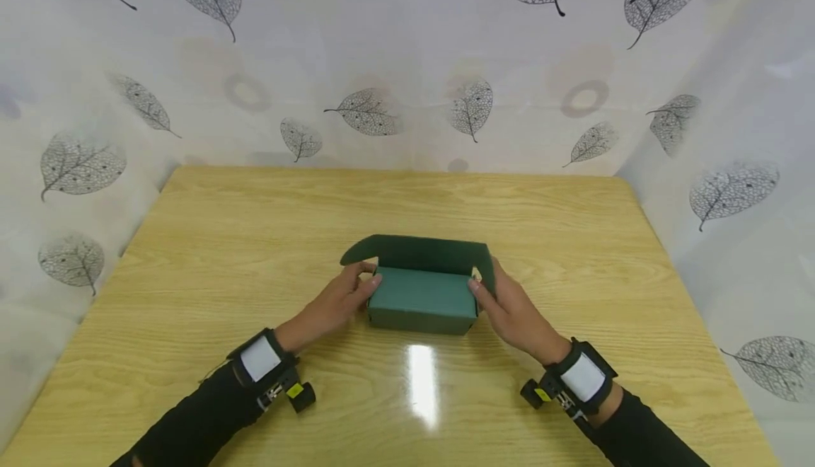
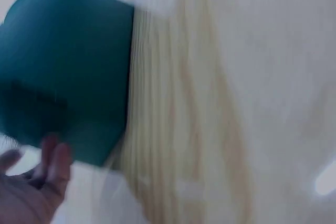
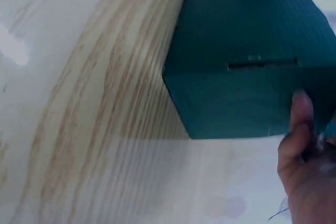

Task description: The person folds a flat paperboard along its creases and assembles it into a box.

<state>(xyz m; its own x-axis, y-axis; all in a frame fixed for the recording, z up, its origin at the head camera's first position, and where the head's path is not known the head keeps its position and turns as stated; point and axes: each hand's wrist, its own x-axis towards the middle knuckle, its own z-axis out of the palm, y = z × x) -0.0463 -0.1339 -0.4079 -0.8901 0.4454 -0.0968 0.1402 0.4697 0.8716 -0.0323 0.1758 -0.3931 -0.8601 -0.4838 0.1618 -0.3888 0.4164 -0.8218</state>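
A green cardboard box [image 1: 422, 318] sits mid-table, its lid flap [image 1: 426, 252] standing raised along the far side with curved ends. My left hand [image 1: 334, 309] holds the left end, thumb at the top corner. On the opposite end, my right hand [image 1: 517, 315] grips the box, its thumb on the top edge and its other fingers partly hidden behind the flap's side tab. The left wrist view is blurred, with fingertips against the box's end [image 2: 68, 66]. A narrow slot shows along an edge of the box [image 3: 236, 30] in the right wrist view.
The wood-grain table [image 1: 255, 219] extends around the box, with a bright reflection in front of it. A pale leaf-print cloth [image 1: 407, 49] hangs behind the table and along both sides. Each wrist carries a strapped-on camera.
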